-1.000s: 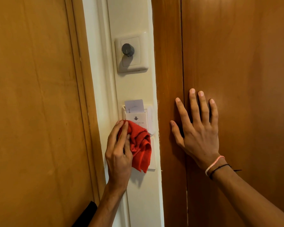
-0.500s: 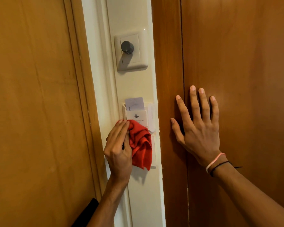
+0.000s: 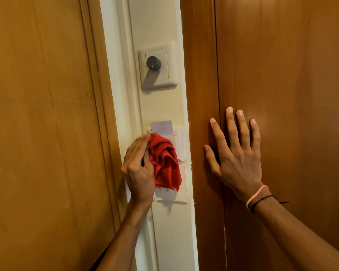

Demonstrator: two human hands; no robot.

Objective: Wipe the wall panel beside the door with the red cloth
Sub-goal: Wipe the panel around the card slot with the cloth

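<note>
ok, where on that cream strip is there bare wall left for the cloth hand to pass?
Free: the cream wall strip between the round-knobbed dimmer plate and the white key card, and below the lower white switch plate. Crowded: the card holder zone, covered by the left hand and bunched red cloth. The right hand rests flat on the brown wood.

Single head view, close to cream wall panel, facing it nearly square, maybe tilted slightly down; forearms enter from 5 and 7 o'clock.

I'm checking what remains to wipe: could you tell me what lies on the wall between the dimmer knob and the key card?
In the head view, only bare cream wall lies between the dimmer knob and the key card.
</note>
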